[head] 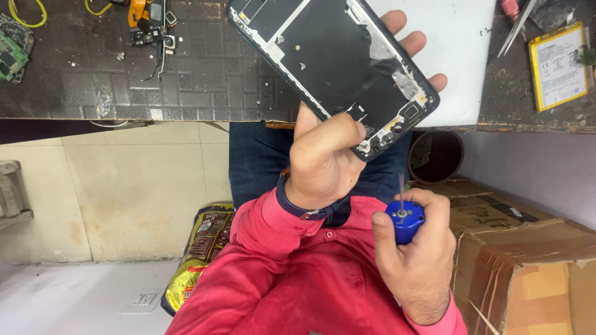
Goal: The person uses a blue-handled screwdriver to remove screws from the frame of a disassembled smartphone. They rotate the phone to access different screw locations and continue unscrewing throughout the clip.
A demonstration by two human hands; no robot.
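Opened phone frame held up, screwdriver in the other hand.
Our left hand (326, 158) grips the black phone frame (335, 68) above the workbench (155, 80) edge; our right hand (419, 254), below the frame, closes round a blue screwdriver (404, 218).

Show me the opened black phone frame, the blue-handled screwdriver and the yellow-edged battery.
Opened black phone frame (323, 56), head view, bare inner panel.
Blue-handled screwdriver (405, 222), head view, blue handle.
Yellow-edged flat battery (557, 67), head view, label face.

A single view is taken from the head, aimed steeply down, close over the hands, lap and bench edge (186, 115).
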